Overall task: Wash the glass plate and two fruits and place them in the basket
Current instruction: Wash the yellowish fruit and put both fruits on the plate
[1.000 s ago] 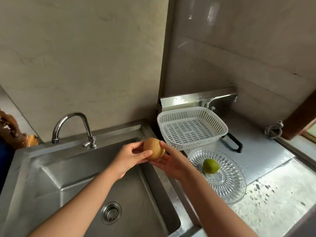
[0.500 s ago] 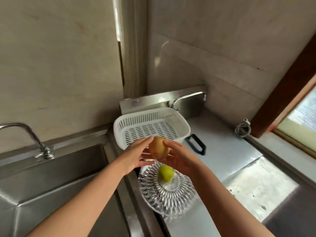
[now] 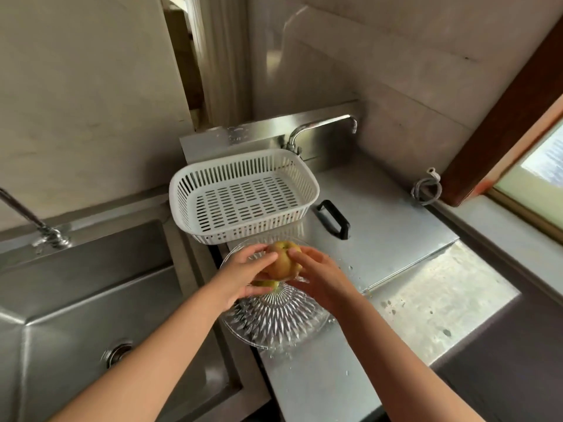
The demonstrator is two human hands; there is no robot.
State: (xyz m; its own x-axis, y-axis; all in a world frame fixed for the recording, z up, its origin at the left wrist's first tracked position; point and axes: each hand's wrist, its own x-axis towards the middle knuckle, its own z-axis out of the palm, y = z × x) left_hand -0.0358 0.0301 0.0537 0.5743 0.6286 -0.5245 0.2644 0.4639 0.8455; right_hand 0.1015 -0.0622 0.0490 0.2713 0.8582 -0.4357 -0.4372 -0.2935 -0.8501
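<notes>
One round yellow-brown fruit (image 3: 283, 259) is cupped between my left hand (image 3: 243, 277) and my right hand (image 3: 320, 277), both closed on it just above the one ribbed clear glass plate (image 3: 275, 322). A second, green fruit (image 3: 266, 283) lies on that plate, mostly hidden under my left hand. Behind stand one empty white slotted plastic basket (image 3: 243, 193), one steel sink (image 3: 85, 287) and two taps.

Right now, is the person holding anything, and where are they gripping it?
Yes. Both hands hold a yellowish fruit above the glass plate: the left hand grips its left side, the right hand its right side.
</notes>
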